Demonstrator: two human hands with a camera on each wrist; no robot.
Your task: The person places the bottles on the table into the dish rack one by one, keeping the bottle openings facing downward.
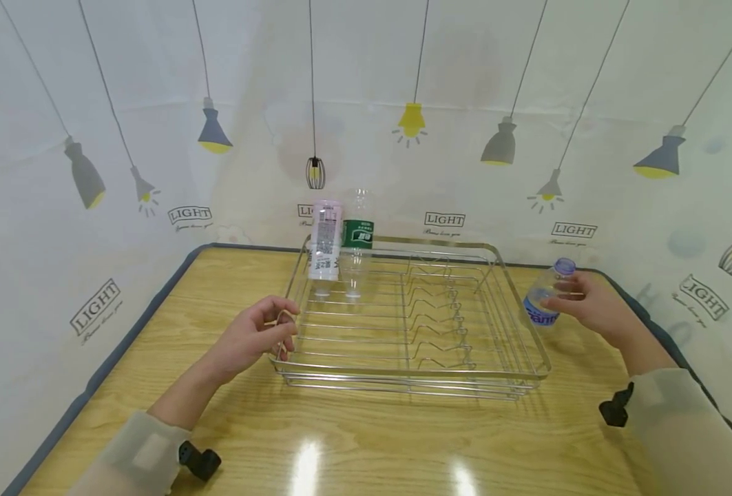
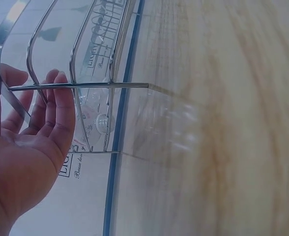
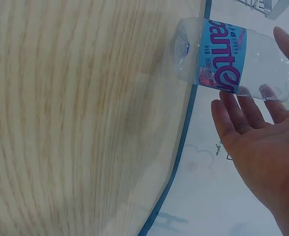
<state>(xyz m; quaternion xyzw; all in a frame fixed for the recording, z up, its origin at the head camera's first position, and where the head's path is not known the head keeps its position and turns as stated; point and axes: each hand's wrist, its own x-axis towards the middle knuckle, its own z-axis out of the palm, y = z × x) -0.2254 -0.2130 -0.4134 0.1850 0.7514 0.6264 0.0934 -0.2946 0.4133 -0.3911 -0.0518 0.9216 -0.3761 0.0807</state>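
Observation:
At the left side of a wire dish rack (image 1: pixel 412 373), my left hand (image 1: pixel 257 331) grips the rim. The left wrist view shows that hand (image 2: pixel 41 132) with its fingers among the wires of the rack (image 2: pixel 110 84). My right hand (image 1: pixel 595 310) holds a clear plastic bottle (image 1: pixel 542 315) with a blue-purple label, upright by the rack's right side. In the right wrist view, the thumb and fingers of the hand (image 3: pixel 262 152) lie on opposite sides of the bottle (image 3: pixel 223 56); some fingertips show through its plastic.
A white and pink labelled bottle (image 1: pixel 325 238) and a clear bottle with a green label (image 1: pixel 358 235) stand narrow end down in the rack's back left. Wire dividers (image 1: pixel 434 317) fill its right half. A printed curtain (image 1: pixel 378 83) surrounds the wooden table (image 1: pixel 366 441).

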